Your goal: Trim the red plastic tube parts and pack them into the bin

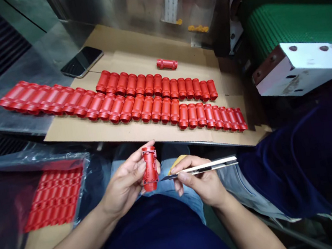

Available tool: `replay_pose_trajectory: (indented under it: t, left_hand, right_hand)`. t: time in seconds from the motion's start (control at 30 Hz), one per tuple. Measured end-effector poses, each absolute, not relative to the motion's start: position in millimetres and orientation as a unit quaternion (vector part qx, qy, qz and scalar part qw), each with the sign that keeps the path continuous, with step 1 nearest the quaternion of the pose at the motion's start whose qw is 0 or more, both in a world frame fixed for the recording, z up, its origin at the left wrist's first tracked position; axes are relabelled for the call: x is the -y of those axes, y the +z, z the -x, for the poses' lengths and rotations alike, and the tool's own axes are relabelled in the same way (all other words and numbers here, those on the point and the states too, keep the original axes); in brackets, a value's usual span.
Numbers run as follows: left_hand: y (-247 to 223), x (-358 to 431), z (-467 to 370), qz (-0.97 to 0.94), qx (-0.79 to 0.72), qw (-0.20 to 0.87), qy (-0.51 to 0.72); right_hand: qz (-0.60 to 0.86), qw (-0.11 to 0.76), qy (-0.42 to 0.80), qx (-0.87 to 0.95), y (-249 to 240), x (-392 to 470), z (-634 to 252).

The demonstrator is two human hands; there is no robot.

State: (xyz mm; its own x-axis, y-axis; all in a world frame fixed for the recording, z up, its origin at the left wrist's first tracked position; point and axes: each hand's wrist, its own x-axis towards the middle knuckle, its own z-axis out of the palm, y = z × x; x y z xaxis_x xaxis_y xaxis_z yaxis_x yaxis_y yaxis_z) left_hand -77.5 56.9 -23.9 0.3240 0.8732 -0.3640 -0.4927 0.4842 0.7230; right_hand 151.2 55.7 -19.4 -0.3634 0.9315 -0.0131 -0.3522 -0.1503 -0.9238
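Observation:
Between the fingers and thumb of my left hand (124, 182) is a red plastic half-shell (150, 167), held roughly upright with its hollow, ribbed side facing me. My right hand (199, 178) grips a slim utility knife (207, 166) with a pale handle. Its dark blade points left, close to the lower right edge of the red part; whether it touches I cannot tell. Something yellow (177, 163) shows at my right fingers. Beyond both hands, two long rows of similar red parts (137, 106) lie side by side on cardboard. One more red part (167, 64) lies apart behind them.
A phone (82, 62) lies at the cardboard's (126, 42) back left. Lower left, a plastic-lined box (79, 177) holds layers of red parts. At right are a green conveyor belt (294, 13) and a white metal bracket (299, 68). A person's dark sleeve (296, 162) is close on the right.

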Motion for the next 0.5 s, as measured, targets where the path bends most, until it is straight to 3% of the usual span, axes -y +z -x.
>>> replay_pose_trajectory:
  t: [0.3,0.5]
  left_hand:
    - [-31.3,-56.8,75.3,-0.272,-0.332,0.791,0.437]
    - [-33.8,-50.7,72.9,-0.345,-0.369,0.676,0.536]
  right_hand:
    - [0.305,0.447,0.701,0.465,-22.4,-55.5,-151.5]
    - [0.361,0.518,0.36,0.687,-19.3,-46.0,-150.3]
